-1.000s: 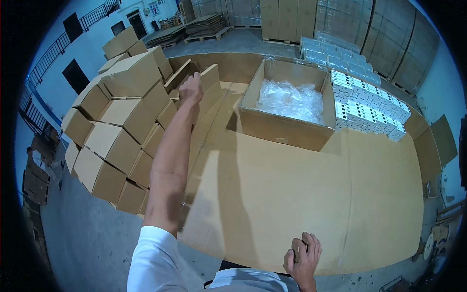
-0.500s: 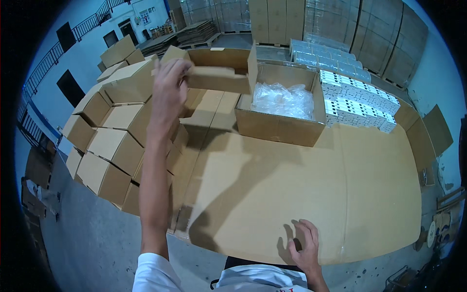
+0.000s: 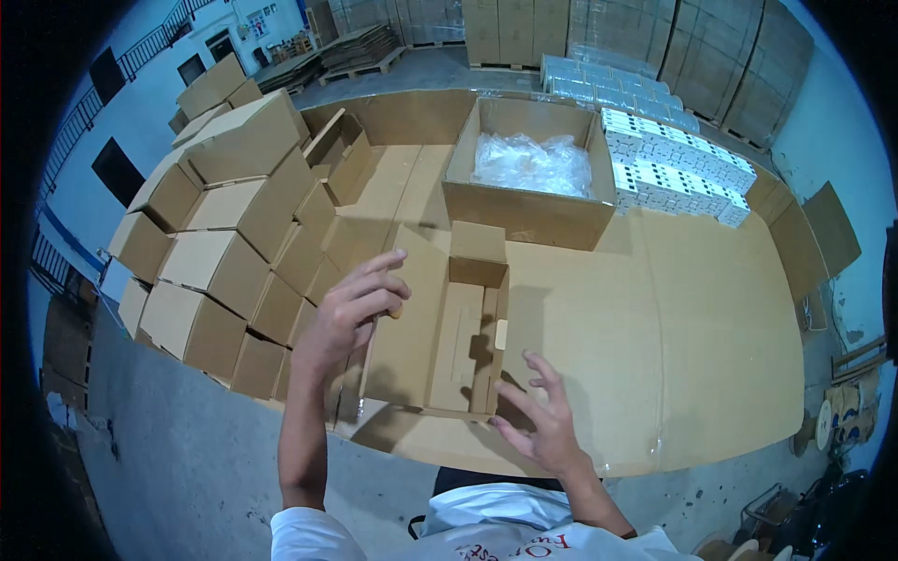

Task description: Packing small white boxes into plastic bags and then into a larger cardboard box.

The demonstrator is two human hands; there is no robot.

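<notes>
A small brown cardboard box [image 3: 460,341] lies open in front of me on the cardboard-covered table, empty inside. Its broad lid flap leans out to the left, and a smaller flap stands at the far end. Over the outer edge of that lid, my left hand [image 3: 351,316] hovers with its fingers apart and nothing in it. My right hand [image 3: 543,416] is at the near right corner of the box, fingers spread; whether thumb and fingertips touch the cardboard I cannot tell.
Several closed brown boxes [image 3: 210,285] are stacked at the left. Beyond the open box stands a larger carton [image 3: 524,217] holding clear plastic bags [image 3: 533,166]. White patterned small packs [image 3: 675,164] sit in rows at the far right. A cardboard rim [image 3: 795,234] borders the table.
The small box has come from the far left to the table in front of me, and my left hand has let go of it. My right hand has moved up to its corner.
</notes>
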